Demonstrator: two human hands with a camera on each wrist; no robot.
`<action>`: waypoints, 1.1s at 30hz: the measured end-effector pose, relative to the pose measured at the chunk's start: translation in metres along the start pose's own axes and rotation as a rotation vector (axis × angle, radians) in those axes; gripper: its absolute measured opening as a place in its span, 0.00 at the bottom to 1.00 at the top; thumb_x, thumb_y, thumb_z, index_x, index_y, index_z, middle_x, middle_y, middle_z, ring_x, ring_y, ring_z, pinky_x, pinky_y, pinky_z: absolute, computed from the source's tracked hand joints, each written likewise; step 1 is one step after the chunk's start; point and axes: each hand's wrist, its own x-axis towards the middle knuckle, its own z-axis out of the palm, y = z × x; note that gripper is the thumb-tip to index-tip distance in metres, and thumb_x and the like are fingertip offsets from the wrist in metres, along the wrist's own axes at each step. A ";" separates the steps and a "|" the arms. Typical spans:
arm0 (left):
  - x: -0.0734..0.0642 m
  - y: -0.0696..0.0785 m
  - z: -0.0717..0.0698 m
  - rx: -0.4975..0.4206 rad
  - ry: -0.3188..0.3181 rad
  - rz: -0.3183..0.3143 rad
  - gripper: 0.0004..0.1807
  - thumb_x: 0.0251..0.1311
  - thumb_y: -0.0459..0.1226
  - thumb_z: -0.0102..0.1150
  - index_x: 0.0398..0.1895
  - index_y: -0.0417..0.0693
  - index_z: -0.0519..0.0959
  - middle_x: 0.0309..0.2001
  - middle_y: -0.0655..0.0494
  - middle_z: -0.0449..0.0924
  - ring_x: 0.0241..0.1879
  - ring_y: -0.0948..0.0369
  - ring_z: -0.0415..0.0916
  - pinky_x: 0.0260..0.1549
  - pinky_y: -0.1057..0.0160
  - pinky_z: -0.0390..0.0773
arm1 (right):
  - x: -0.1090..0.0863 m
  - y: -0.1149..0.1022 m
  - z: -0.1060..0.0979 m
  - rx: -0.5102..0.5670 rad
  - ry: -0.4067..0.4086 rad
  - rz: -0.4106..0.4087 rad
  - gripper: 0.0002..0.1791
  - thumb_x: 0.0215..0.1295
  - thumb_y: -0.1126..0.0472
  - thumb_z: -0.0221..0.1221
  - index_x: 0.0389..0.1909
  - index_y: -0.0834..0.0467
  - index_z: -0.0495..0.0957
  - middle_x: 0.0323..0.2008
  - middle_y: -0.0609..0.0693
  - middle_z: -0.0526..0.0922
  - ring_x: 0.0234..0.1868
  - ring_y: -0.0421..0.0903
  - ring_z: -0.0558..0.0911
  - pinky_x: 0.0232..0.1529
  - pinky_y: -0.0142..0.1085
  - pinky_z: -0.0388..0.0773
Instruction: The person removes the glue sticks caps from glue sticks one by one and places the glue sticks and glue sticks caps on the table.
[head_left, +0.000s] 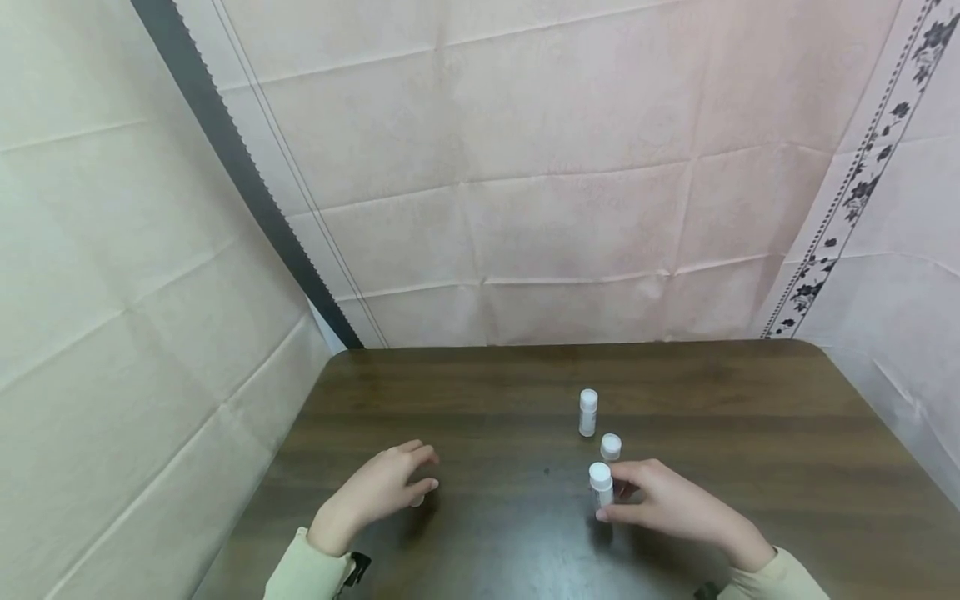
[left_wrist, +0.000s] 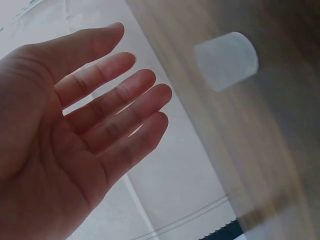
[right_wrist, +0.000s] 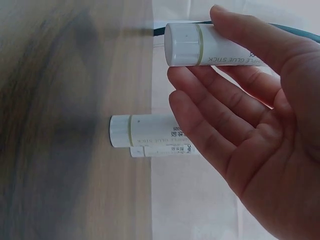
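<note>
My right hand (head_left: 660, 504) pinches a white glue stick (head_left: 601, 485) between thumb and fingers. Its printed label shows in the right wrist view, where the glue stick (right_wrist: 187, 45) lies across the fingertips. Just beyond it, two more white glue sticks stand upright: one glue stick (head_left: 588, 412) farther back, and another glue stick (head_left: 611, 446) partly hidden by the right hand. My left hand (head_left: 378, 492) hovers with loosely bent fingers, holding nothing. Near its fingertips a short plain white cylinder (left_wrist: 227, 61) is on the table, apart from the hand; its kind is unclear.
The dark brown wooden table (head_left: 487, 392) has rounded far corners. Pale creased cloth (head_left: 562, 225) hangs behind it, with a dark band on the left and a floral strip (head_left: 862, 183) on the right.
</note>
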 end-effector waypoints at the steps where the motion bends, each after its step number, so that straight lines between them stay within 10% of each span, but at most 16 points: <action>1: 0.001 0.002 -0.001 0.002 -0.001 0.002 0.12 0.66 0.38 0.65 0.48 0.43 0.80 0.46 0.51 0.80 0.39 0.56 0.81 0.39 0.56 0.80 | -0.001 -0.001 -0.001 -0.005 0.004 0.000 0.08 0.65 0.53 0.68 0.39 0.49 0.79 0.33 0.31 0.81 0.34 0.32 0.81 0.35 0.32 0.80; 8: 0.008 0.009 0.000 -0.003 -0.015 0.014 0.13 0.67 0.39 0.65 0.50 0.44 0.80 0.47 0.50 0.80 0.28 0.69 0.77 0.36 0.59 0.80 | -0.008 0.001 -0.008 0.003 0.038 0.018 0.08 0.65 0.54 0.68 0.42 0.48 0.80 0.34 0.36 0.83 0.36 0.33 0.82 0.36 0.33 0.81; 15: 0.014 0.010 0.005 0.008 -0.015 0.046 0.13 0.66 0.40 0.66 0.49 0.44 0.81 0.47 0.51 0.81 0.41 0.55 0.82 0.41 0.55 0.81 | -0.021 0.010 -0.022 -0.037 0.082 0.093 0.12 0.66 0.53 0.68 0.47 0.52 0.82 0.36 0.37 0.84 0.35 0.34 0.81 0.36 0.33 0.80; 33: 0.014 0.012 0.005 -0.010 -0.035 0.061 0.12 0.65 0.39 0.66 0.49 0.45 0.81 0.46 0.52 0.81 0.41 0.57 0.82 0.42 0.57 0.82 | -0.102 0.020 -0.076 -0.214 0.334 0.383 0.14 0.61 0.58 0.71 0.47 0.52 0.83 0.34 0.34 0.86 0.37 0.32 0.83 0.35 0.29 0.79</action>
